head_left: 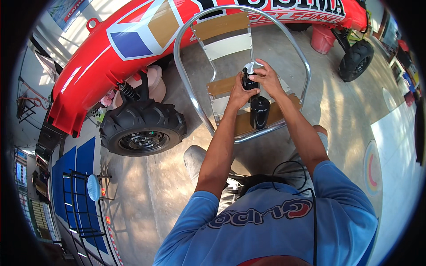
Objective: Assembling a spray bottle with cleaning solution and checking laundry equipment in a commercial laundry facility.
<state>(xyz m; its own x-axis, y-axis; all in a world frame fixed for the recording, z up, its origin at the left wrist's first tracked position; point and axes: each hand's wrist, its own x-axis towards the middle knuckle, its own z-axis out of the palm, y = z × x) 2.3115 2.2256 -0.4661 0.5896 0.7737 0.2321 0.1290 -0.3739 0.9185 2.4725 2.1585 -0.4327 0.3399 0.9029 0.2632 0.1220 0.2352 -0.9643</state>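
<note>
Both my hands are around a dark bottle (251, 84) held above the seat of a metal-framed chair (234, 86). My left hand (240, 95) has its fingers wrapped around the bottle's lower left side. From the right, my right hand (267, 81) grips the bottle's upper part, its index finger raised. Something white (249, 68) shows at the bottle's top; whether it is a cap, a nozzle or a cloth I cannot make out. A second glossy black bottle (260, 116) stands upright on the chair's brown slats, just nearer than my hands.
Beyond the chair stretches a long red machine body (95, 66) with a large black tyre (143, 128) at left and another wheel (356, 61) at far right. A red bucket (323, 39) stands behind. A black rack (80, 199) and light-blue round stool (93, 187) are at lower left.
</note>
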